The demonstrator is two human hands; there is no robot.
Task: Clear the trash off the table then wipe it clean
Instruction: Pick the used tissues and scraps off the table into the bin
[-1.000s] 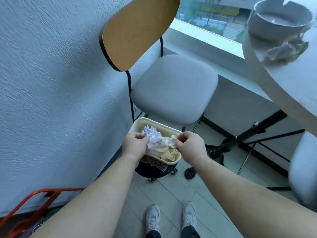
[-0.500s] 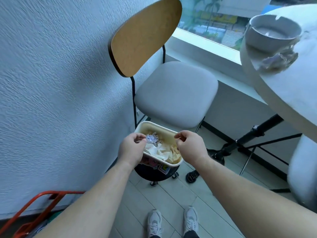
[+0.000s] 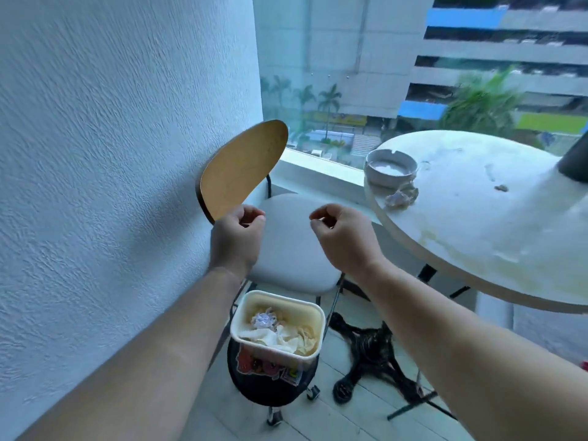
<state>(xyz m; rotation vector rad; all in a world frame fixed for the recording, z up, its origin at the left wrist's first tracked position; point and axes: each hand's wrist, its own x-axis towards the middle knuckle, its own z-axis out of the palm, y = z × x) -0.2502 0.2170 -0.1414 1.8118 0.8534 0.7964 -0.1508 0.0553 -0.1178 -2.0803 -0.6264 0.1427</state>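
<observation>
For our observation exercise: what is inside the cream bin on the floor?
Crumpled white tissues and a shiny crumpled wrapper lie on top inside the bin. Anything beneath them, including the bin's bottom, is covered.

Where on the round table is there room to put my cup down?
The wide middle of the round table, between the crumpled paper and the dark object at the right edge, is free, down to the near rim. It is crowded at the left edge, where the ashtray and paper sit close.
</observation>
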